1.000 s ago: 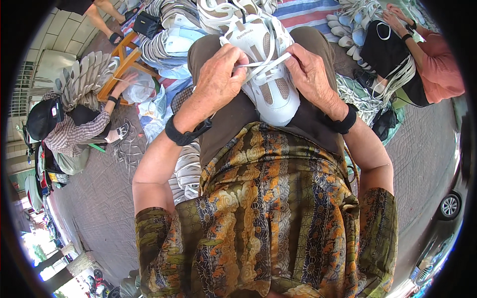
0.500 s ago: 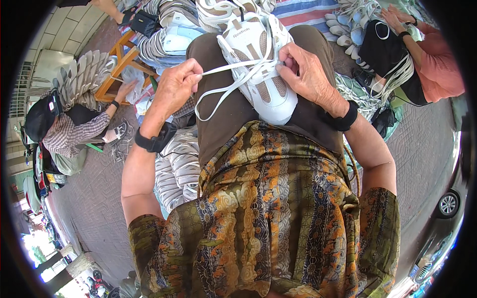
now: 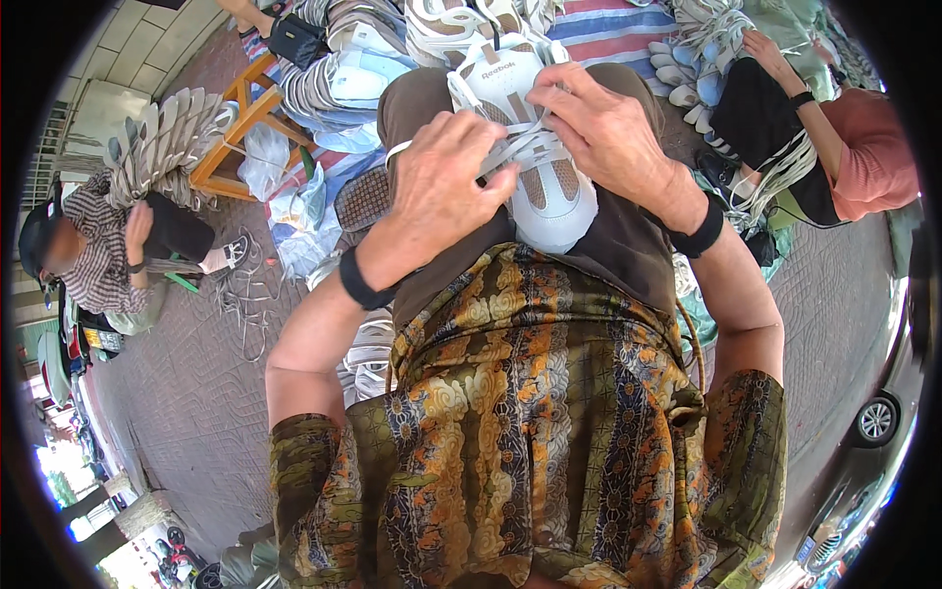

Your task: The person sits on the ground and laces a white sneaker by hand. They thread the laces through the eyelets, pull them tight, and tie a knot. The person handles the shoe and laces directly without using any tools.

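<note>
A white and grey-brown athletic shoe rests on my brown-trousered lap, its toe toward me. A flat white shoelace crosses its tongue in rows. Along the shoe's left side, my left hand is curled over the lacing; a bit of lace shows behind its knuckles, and the fingertips are partly hidden. On the other side my right hand bends over the eyelets, thumb and index finger pinched at the lace. Both wrists wear black bands.
Stacked shoe uppers lie ahead on a striped sheet. A wooden stool frame and plastic bags are at left. One co-worker sits left, another right among uppers. A car stands at far right.
My left hand has moved right, from drawing the lace out sideways to lying over the lacing. My right hand has shifted slightly up the shoe. The left co-worker has drawn an arm back.
</note>
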### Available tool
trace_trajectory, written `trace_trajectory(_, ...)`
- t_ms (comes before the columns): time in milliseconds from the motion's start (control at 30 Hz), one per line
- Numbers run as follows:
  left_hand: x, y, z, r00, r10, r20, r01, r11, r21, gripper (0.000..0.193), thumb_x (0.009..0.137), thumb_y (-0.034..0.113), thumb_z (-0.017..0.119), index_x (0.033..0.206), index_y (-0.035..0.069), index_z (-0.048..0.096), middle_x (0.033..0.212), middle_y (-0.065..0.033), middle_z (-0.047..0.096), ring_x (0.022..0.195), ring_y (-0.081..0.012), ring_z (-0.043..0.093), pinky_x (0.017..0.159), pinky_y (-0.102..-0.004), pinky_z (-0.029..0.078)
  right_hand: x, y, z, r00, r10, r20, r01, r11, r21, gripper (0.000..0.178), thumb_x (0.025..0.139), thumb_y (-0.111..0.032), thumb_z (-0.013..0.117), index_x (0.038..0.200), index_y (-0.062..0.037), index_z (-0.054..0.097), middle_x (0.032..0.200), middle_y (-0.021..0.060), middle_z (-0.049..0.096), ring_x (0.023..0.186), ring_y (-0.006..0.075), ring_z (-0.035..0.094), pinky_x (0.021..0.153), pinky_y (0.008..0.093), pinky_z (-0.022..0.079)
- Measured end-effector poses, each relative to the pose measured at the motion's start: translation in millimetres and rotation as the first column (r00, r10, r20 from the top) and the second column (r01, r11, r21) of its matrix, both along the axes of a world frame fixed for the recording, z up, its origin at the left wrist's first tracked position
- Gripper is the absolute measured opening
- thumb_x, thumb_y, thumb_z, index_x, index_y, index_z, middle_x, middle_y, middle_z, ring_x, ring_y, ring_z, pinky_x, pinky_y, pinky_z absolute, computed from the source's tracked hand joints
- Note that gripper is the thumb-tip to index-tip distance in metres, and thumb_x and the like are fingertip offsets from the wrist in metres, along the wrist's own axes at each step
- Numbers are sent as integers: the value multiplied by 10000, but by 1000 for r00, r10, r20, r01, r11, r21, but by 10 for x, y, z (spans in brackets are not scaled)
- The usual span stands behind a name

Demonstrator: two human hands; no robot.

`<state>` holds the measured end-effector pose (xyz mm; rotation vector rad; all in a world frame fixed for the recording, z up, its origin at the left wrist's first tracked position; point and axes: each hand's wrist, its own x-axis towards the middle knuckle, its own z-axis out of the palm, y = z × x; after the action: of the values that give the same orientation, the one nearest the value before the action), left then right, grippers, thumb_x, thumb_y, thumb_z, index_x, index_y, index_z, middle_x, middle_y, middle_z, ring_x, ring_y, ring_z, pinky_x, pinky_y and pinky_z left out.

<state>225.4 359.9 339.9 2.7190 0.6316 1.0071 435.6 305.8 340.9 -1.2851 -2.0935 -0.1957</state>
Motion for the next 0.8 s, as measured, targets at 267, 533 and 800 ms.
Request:
trace_trajectory(267, 51, 191, -77, 992, -122, 1, 111, 899, -424, 121, 789, 57, 631, 894, 9, 594, 809, -67, 590, 734, -188, 589, 666, -333, 481, 90, 122, -66, 994, 31, 109, -21, 995, -93, 99, 831, -18, 576, 919, -19, 531, 978, 100, 515, 748, 305, 593, 642, 377, 490)
trace_trajectory(533, -3, 219, 179, 980, -185, -76, 82, 719, -690, 164, 837, 88, 613, 977, 25, 557, 681, -76, 596, 616, -182, 582, 590, -324, 459, 53, 116, 12, 972, 62, -227, -113, 969, -219, 66, 866, -24, 581, 902, -38, 528, 683, 77, 513, 637, 217, 521, 595, 288, 433)
trace_trajectory(800, 29, 233, 17, 972, -209, -107, 181, 957, -226, 112, 854, 149, 595, 877, 41, 581, 699, -140, 606, 650, -320, 596, 585, -399, 459, 77, 153, -40, 866, 16, -500, -231, 900, -371, 74, 873, -11, 587, 931, -37, 547, 703, -59, 441, 655, 26, 384, 576, 198, 348)
